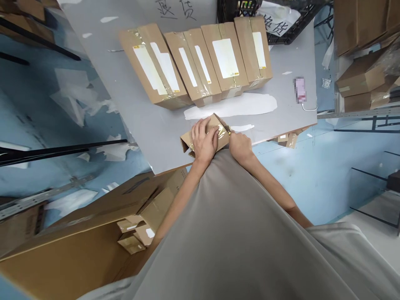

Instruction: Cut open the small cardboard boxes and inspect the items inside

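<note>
A small cardboard box (213, 122) lies at the near edge of the grey table, with shiny clear tape across its top and an open flap at its left end. Over the top of it my left hand (203, 139) is closed, fingers pressed on the cardboard and holding it. My right hand (240, 146) makes a fist at the box's right end, by the taped edge. Something small and yellowish shows at its fingers, too small to name. My grey shirt hides part of the box's near side.
Several taped, labelled cartons (223, 58) stand in a row beyond the box. A black crate (286, 37) with a handwritten paper is at the back right. A phone (300, 89) with a cable lies right. A large open carton (78, 250) stands below left.
</note>
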Demonstrator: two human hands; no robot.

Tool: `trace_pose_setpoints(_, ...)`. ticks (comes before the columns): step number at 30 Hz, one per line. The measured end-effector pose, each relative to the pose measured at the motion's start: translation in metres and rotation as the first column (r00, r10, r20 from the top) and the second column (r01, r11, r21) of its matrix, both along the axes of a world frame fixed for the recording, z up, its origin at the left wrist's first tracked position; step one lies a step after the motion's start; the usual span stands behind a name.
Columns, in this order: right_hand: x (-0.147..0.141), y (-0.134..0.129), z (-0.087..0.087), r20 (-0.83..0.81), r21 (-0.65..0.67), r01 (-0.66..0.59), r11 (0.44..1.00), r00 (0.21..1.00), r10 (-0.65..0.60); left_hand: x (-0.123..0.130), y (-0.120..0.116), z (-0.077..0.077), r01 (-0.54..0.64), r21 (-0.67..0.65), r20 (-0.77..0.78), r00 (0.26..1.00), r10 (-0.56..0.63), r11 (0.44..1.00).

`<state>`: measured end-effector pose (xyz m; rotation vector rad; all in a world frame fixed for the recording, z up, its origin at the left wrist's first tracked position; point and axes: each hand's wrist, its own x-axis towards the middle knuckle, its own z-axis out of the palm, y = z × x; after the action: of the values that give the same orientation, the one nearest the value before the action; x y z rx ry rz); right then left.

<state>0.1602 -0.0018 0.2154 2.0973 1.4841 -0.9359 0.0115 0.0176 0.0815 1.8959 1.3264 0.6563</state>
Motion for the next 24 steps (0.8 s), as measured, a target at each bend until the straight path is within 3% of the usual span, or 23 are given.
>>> trace_pose_setpoints(4,0.016,-0.018,0.006,-0.018,0.083,0.062,0.995,0.998,-0.061,-0.001,0.002,0.000,-0.003,0.015,0.003,1.000,0.003,1.000)
trace_pose_setpoints(6,0.035,-0.026,-0.005,-0.056,0.192,0.123,0.974,0.992,-0.114,-0.002,0.002,0.004,-0.008,0.020,0.011,1.000,0.007,1.000)
trace_pose_setpoints(9,0.077,-0.028,-0.048,-0.044,0.306,0.252,0.918,0.967,-0.250,-0.010,0.000,0.014,-0.056,0.038,0.016,0.998,0.056,0.998)
trace_pose_setpoints(13,0.141,-0.017,-0.126,0.037,0.268,0.344,0.900,0.930,-0.366,-0.037,-0.012,0.030,-0.239,0.066,-0.038,0.970,0.242,0.969)
trace_pose_setpoints(16,0.180,-0.011,-0.167,0.086,0.241,0.385,0.891,0.906,-0.415,-0.062,-0.027,0.031,-0.376,0.077,-0.093,0.919,0.383,0.923)
trace_pose_setpoints(20,0.217,-0.009,-0.192,0.137,0.272,0.411,0.870,0.879,-0.458,-0.079,-0.048,0.022,-0.506,-0.034,-0.149,0.855,0.496,0.862)
trace_pose_setpoints(24,0.239,-0.005,-0.199,0.126,0.303,0.427,0.852,0.868,-0.480,-0.075,-0.061,0.016,-0.588,-0.189,-0.116,0.809,0.577,0.786)
